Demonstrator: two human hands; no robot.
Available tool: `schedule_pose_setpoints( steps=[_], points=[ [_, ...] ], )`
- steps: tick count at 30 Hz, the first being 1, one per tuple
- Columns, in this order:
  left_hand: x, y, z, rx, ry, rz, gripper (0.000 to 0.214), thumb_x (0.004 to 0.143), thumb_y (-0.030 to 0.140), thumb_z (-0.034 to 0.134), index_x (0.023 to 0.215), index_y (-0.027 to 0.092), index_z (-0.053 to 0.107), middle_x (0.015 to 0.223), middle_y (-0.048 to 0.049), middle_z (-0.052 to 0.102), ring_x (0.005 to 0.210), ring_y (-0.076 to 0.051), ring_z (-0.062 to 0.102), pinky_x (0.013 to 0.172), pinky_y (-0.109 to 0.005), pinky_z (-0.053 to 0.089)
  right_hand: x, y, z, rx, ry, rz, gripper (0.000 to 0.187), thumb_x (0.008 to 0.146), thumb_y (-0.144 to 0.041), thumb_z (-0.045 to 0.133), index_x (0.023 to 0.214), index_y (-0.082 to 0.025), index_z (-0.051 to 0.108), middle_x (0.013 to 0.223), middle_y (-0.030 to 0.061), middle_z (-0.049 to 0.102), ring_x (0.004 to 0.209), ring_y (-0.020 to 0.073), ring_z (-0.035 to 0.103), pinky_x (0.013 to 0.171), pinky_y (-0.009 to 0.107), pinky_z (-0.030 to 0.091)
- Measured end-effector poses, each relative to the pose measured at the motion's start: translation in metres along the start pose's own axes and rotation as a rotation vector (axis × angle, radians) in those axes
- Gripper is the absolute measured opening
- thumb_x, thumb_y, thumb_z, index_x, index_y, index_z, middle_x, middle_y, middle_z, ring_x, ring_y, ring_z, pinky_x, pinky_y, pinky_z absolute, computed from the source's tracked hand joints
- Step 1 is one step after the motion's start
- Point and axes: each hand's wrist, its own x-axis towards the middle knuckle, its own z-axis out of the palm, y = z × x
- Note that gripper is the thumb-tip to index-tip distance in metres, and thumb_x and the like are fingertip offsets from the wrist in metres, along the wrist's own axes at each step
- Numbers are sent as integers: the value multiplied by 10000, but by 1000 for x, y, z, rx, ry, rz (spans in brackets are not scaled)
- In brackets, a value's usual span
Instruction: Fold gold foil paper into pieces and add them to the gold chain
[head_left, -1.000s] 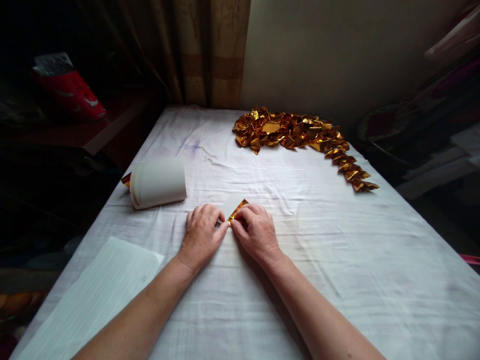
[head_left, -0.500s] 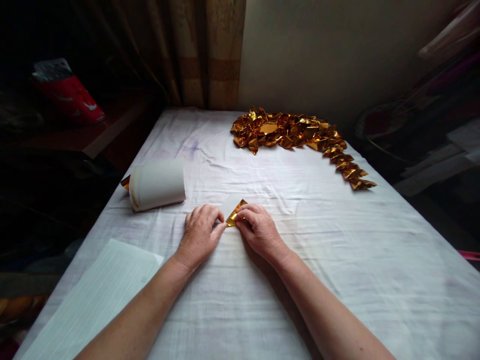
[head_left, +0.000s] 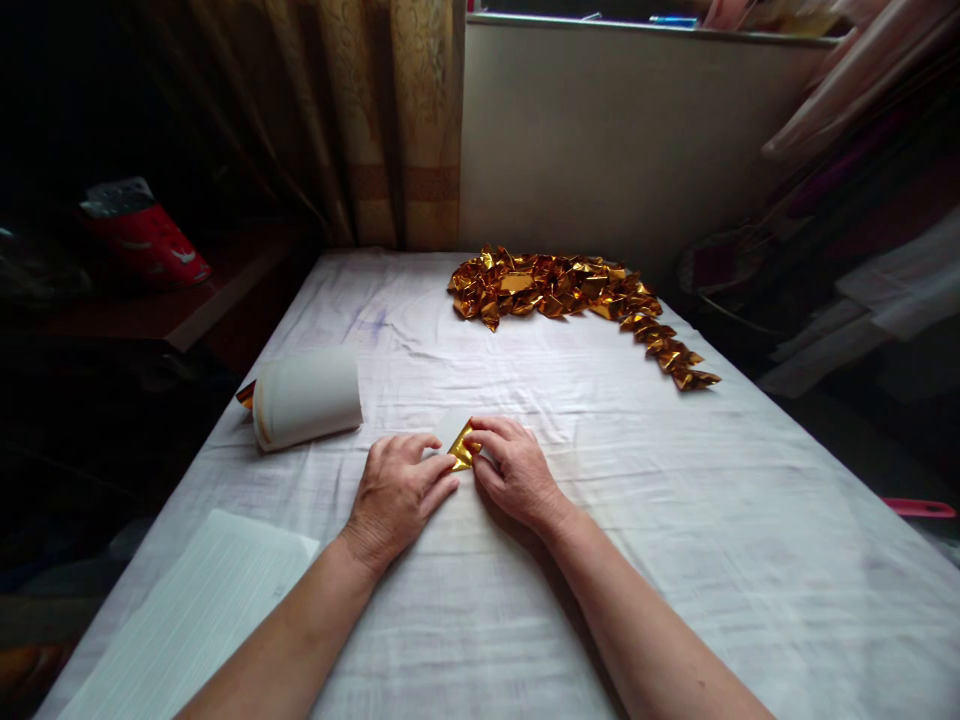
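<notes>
Head view: both hands rest low over the white cloth, palms down and near each other, with a small gold-and-white piece (head_left: 461,457) between their fingertips. The left hand (head_left: 394,492) is loosely spread, its fingers a little apart; one fingertip meets the near, gold corner of the piece, while the thumb lies just below. The right hand (head_left: 516,474) is curled more tightly, its thumb and fingers bent in at the gold part and touching it; whether they pinch it or only press it down cannot be told. The piece's white part points away from the person, beyond the fingertips.

Under everything lies the white cloth (head_left: 735,520), wrinkled, with a faint purple stain well beyond the left hand. Nearer to that hand, ahead and to its left, a white roll (head_left: 307,397) lies on its side, a bit of gold showing at its far-left end. A lined sheet (head_left: 195,610) lies to the left of the left forearm, partly covered by it.

Well beyond the right hand, a crumpled gold garland (head_left: 555,287) bunches at the far edge and trails off to the right. Behind it stand a pale wall (head_left: 600,140) and, further left, a patterned curtain (head_left: 420,110). Far to the left of the hands, a red container (head_left: 154,245) leans on a dark brown surface (head_left: 217,292). Far to the right, a pink object (head_left: 921,508) shows beside the cloth's edge.
</notes>
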Motion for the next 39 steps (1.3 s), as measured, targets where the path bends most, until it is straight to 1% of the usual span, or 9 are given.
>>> schedule_pose_setpoints(
  steps=[6,10,16,20,22,25,28,33,39],
  points=[
    [7,1,-2,64,42,119,91,901,287,611,932,264,693,898,7,723,916,-200,572,867,-376,366,3,-4,-8,-28,-94,-9,278,778,-117,585,1006,-244,681,1182,54,657,1097,220,568,945,393,426],
    [9,-1,-4,142,11,161,110,920,294,580,912,247,679,841,3,716,871,-205,575,838,-380,371,4,-8,-12,-40,-153,-23,276,783,-179,643,1047,-253,677,1214,57,640,1128,238,552,967,414,418],
    [9,-12,-2,151,58,160,192,967,253,497,866,222,658,728,9,678,782,-176,583,809,-348,382,2,2,-6,-62,-89,-65,331,818,-180,645,1137,-270,657,1219,62,647,1137,240,560,963,422,433],
    [7,-18,-2,119,78,165,174,958,231,506,861,212,649,724,6,677,761,-171,594,792,-336,402,3,11,-5,-114,-19,-93,181,907,-213,589,1036,-273,702,1095,48,704,1012,212,614,865,372,460],
    [7,-20,-2,120,94,180,144,946,228,527,884,219,657,789,-4,701,846,-183,610,829,-340,410,4,12,-9,-117,-10,-129,144,923,-235,582,957,-266,718,1008,36,725,932,195,625,815,346,457],
    [6,-22,-2,176,132,168,101,913,208,575,923,229,673,979,-32,717,1003,-217,598,885,-356,414,6,4,-16,-117,-45,-200,142,911,-220,591,853,-246,718,884,21,730,820,171,614,758,319,434],
    [3,-23,-1,210,104,125,121,891,171,585,942,230,678,1000,-43,706,951,-211,608,841,-341,442,6,-7,-18,-105,-144,-252,139,896,-210,604,810,-238,709,807,12,721,751,153,602,726,304,413],
    [-4,-16,-8,129,-8,123,216,880,160,548,1051,223,664,1018,-51,705,955,-209,621,842,-353,458,5,-13,-16,-55,-231,-256,107,887,-217,624,879,-251,725,869,16,724,792,159,614,753,306,424],
    [-5,-3,-10,79,-37,46,193,920,318,534,1008,229,681,1014,-56,710,946,-219,624,830,-370,449,8,4,-28,67,-299,-210,122,811,-191,698,904,-261,736,954,20,722,877,165,636,820,315,463]
  ],
)
